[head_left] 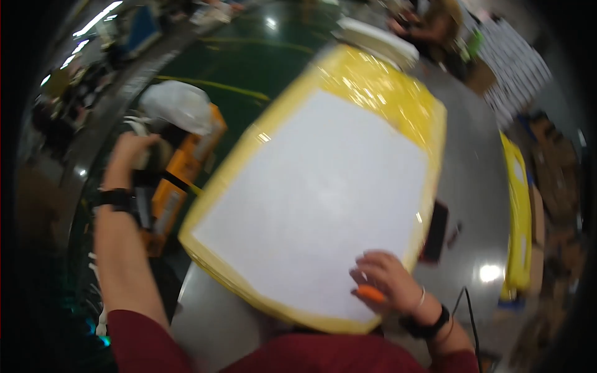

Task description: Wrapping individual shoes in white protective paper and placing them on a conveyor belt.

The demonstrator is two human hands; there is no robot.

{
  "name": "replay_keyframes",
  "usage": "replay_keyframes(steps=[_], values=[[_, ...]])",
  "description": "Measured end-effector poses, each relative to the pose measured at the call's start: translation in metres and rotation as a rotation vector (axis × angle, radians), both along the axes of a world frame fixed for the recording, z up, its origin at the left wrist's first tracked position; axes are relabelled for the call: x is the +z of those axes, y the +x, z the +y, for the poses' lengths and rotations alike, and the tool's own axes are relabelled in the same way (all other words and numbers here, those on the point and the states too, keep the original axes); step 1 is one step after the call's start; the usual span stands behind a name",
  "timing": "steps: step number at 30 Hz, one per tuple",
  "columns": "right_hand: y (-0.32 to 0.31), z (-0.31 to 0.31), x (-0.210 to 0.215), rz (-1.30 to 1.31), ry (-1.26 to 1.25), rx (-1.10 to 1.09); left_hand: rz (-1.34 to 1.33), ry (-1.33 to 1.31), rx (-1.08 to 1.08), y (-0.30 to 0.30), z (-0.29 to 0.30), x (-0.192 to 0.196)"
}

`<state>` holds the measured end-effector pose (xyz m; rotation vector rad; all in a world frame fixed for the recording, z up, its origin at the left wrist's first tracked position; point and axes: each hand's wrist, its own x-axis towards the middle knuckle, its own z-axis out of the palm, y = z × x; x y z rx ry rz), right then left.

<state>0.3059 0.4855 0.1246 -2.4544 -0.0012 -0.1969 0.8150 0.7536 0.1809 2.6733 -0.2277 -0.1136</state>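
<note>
A large white sheet (pixel 311 205) lies on a yellow, film-wrapped slab (pixel 379 84) that slants across the table. My right hand (pixel 395 283) is over the sheet's near right corner, fingers curled round a small orange object (pixel 371 293), perhaps a tool handle; the rest of it is hidden. Far to the left, my left hand (pixel 132 149) is stretched out to a dark item with white bands (pixel 138 126) beside an orange box (pixel 177 180). Blur and the hand's own back hide whether those fingers grip it.
The grey metal table (pixel 472 168) carries a dark flat phone-like object (pixel 435 231) right of the slab. A white plastic bag (pixel 177 105) sits by the orange box. Another yellow wrapped piece (pixel 517 217) lies at the right edge. A thin black cable (pixel 471 317) hangs near my right wrist. Another person's hands (pixel 407 25) show at the far side.
</note>
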Motion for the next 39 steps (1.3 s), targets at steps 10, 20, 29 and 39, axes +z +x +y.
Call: replay_keyframes(steps=[10, 20, 29, 39], values=[[-0.049, 0.006, -0.018, 0.018, 0.033, -0.183, 0.083, -0.74, -0.321, -0.026, 0.038, 0.048], [-0.04, 0.009, -0.006, -0.126, -0.02, -0.189, -0.458, -0.038, -1.21, -0.213, -0.15, 0.055], [0.03, -0.043, 0.067, -0.351, -0.171, -0.097, -0.411, -0.004, -1.457, -0.215, -0.208, 0.015], [0.193, -0.208, 0.104, -0.361, -0.076, -0.57, -0.415, -0.081, -1.534, -0.323, -0.193, 0.058]])
